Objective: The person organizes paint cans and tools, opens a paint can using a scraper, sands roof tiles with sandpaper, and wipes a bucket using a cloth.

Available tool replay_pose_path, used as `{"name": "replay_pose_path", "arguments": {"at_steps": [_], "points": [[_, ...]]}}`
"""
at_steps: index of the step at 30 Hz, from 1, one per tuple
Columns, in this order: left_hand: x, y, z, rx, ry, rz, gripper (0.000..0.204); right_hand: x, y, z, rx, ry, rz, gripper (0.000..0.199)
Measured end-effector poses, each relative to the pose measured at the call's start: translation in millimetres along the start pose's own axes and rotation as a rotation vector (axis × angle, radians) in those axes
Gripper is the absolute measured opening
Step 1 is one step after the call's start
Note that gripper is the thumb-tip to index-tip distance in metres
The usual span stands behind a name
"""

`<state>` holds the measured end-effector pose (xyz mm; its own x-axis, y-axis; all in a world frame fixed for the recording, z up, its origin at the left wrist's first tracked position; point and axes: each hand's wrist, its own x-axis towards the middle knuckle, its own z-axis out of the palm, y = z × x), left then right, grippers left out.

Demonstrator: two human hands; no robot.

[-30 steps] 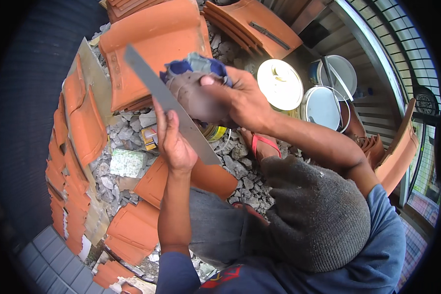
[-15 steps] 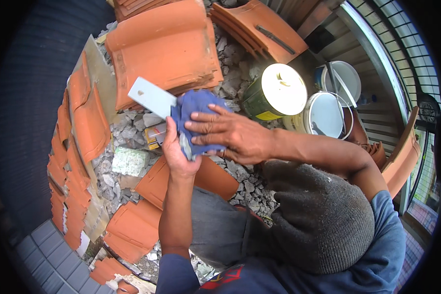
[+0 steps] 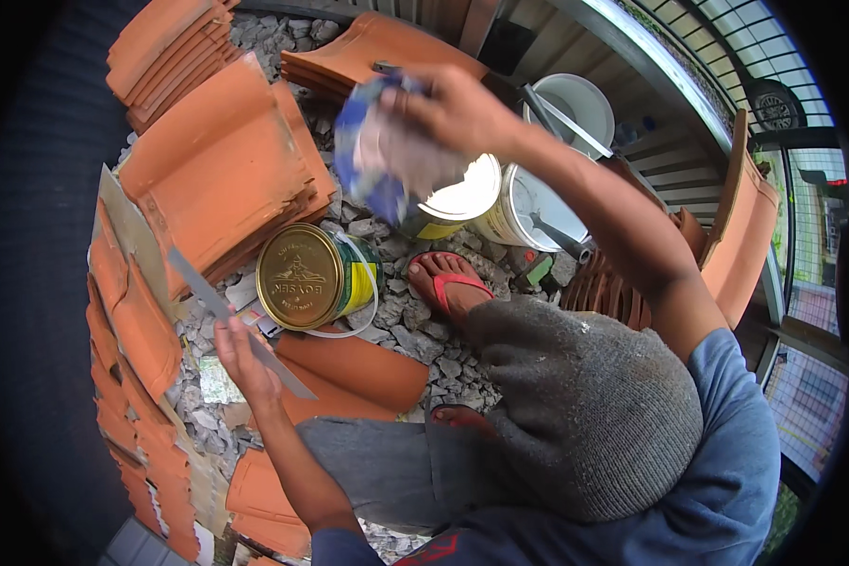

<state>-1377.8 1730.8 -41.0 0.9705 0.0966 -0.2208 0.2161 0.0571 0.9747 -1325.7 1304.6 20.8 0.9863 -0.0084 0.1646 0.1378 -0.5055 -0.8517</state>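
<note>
My left hand [image 3: 241, 357] grips a long flat grey metal blade [image 3: 219, 304] that slants up to the left over the gravel. My right hand [image 3: 448, 111] is raised high and clutches a crumpled blue cloth [image 3: 368, 156], blurred by motion, above a tin with a white lid [image 3: 462, 191]. The cloth is apart from the blade. A tin with a gold lid [image 3: 304, 274] lies on its side just right of the blade.
Stacks of orange roof tiles [image 3: 219, 170] lie at the left and back, and more line the left edge [image 3: 127, 321]. Grey gravel [image 3: 415, 335] covers the ground. Two white buckets [image 3: 538, 209] stand at the right. A foot in a red sandal [image 3: 446, 279] rests near the tins.
My right hand has lifted the blue cloth off the blade and up toward the back. My left hand has lowered the blade to the left, uncovering the gold-lidded tin.
</note>
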Motion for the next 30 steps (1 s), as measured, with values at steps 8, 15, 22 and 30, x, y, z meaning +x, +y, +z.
{"name": "replay_pose_path", "arguments": {"at_steps": [8,15,22,30], "points": [[-22,-8,30,0.063,-0.374,-0.009,0.061,61,104,-19,-0.038,0.2,0.259,0.056],[-38,-5,50,-0.034,-0.257,-0.042,0.051,-4,47,6,0.032,0.026,0.3,0.081],[-87,-11,144,0.229,-0.366,0.136,0.037,-63,-33,82,0.857,-0.272,0.43,0.056],[-24,-2,90,0.687,-0.236,0.413,0.034,-21,-59,35,0.796,-0.152,0.338,0.034]]}}
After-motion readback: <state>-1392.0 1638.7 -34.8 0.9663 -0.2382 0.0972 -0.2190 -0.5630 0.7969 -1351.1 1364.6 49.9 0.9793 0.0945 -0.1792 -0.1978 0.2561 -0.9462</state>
